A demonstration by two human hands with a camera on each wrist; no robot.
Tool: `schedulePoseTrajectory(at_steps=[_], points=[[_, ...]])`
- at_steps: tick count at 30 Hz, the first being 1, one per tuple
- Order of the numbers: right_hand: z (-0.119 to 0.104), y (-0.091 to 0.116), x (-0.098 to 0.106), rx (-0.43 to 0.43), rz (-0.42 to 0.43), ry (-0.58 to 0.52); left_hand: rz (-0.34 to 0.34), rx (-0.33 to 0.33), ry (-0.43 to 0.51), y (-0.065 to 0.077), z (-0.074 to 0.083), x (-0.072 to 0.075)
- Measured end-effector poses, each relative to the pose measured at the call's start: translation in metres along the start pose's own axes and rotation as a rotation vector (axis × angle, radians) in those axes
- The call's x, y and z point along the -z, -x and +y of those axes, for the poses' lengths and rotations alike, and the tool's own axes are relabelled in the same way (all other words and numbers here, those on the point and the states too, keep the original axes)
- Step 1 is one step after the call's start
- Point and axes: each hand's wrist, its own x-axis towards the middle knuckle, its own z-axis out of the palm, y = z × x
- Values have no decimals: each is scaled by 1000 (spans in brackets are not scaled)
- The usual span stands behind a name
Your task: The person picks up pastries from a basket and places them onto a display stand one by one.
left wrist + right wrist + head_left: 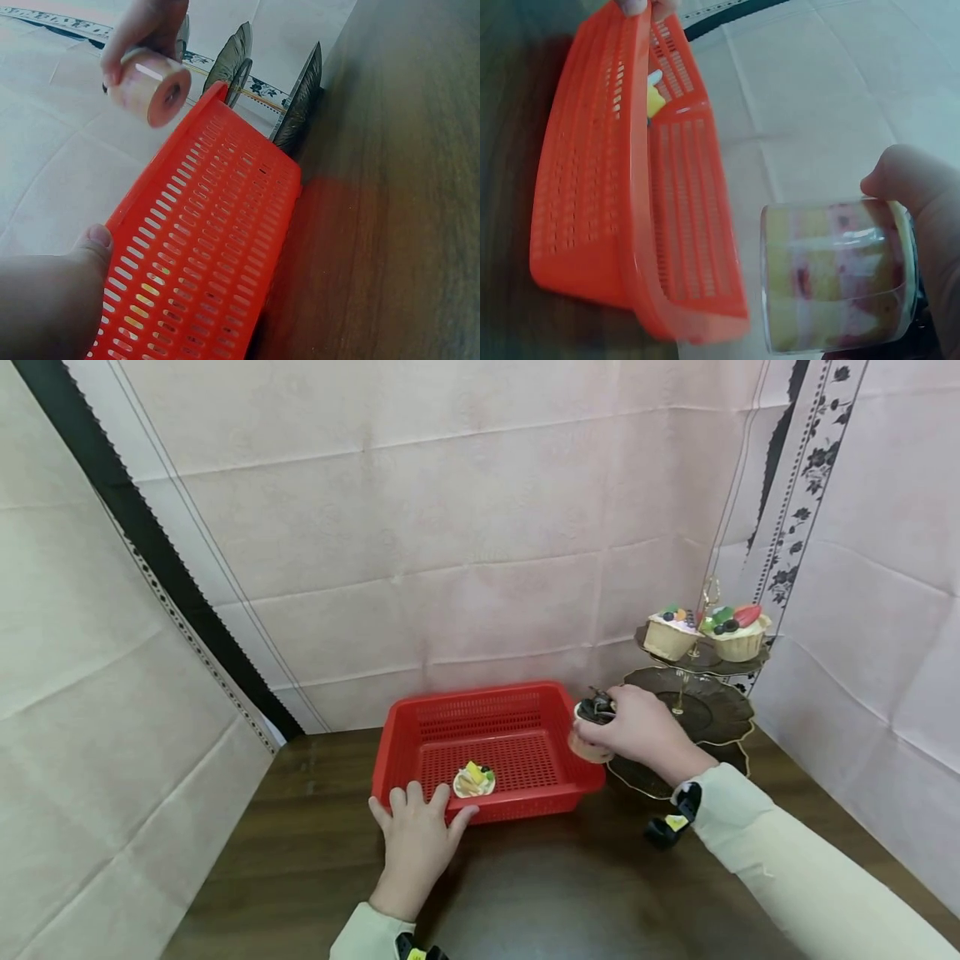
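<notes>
The right forearm is extended forward, its hand (647,727) clamped by thumb and fingers round the upper part of a layered dessert cup (588,748), held at the right end of the red basket (528,808). The left hand (416,839) is rested on the near rim, fingers spread; a tart (475,782) is seen inside, just beyond.

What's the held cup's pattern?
The cup shows yellow and pink bands, clearest in the right wrist view.
</notes>
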Motion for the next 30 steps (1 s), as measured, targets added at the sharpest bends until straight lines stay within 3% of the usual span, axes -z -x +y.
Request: schedulePoseTrajectory(at_steps=[19, 30], points=[[61, 30, 44, -13, 94, 128, -13, 3, 5, -1, 1, 1], [95, 32, 63, -35, 115, 141, 8, -1, 1, 0, 0, 2]])
